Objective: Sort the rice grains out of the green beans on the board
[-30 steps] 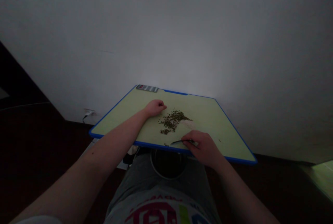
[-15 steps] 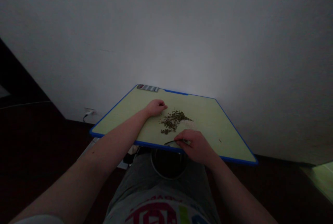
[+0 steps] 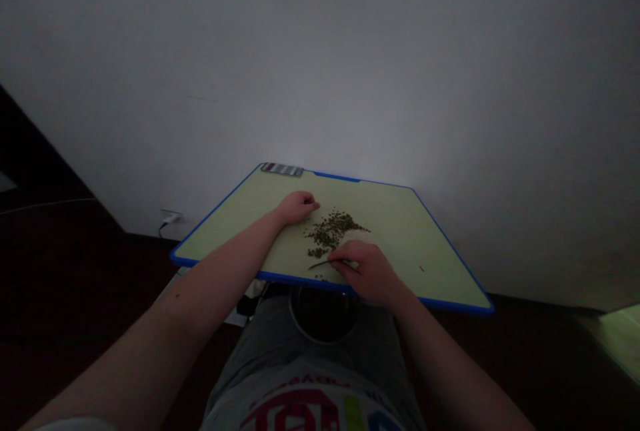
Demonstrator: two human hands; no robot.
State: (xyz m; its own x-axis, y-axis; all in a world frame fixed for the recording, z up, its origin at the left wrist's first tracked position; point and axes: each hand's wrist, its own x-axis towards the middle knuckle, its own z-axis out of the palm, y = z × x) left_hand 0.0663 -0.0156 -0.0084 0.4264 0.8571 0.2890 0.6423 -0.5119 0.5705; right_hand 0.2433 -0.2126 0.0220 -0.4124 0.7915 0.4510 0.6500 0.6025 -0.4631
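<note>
My right hand (image 3: 363, 267) pinches a thin, dark, slender utensil (image 3: 320, 263), whose tip points left, low over the board. Its exact kind is too small and dim to make out. Just beyond the tip lies a loose spread of small dark greenish-brown grains (image 3: 336, 227). A pale heap (image 3: 357, 235) lies along the right side of the grains, partly behind my right hand. To the left of the grains, my left hand (image 3: 297, 207) rests on the board with its fingers curled, and nothing shows in it. A few grains (image 3: 320, 277) lie near the front edge.
The pale yellow-green board (image 3: 400, 217) has a blue rim and stands against a wall. A phone (image 3: 283, 169) lies at its far left corner. Below the front edge, a round dark pot (image 3: 325, 324) sits at my lap. A plug (image 3: 171, 219) is in the wall at left.
My right hand has moved slightly forward and left with the utensil, away from the front edge towards the grains. Several grains now show near that edge. My left hand stays in place.
</note>
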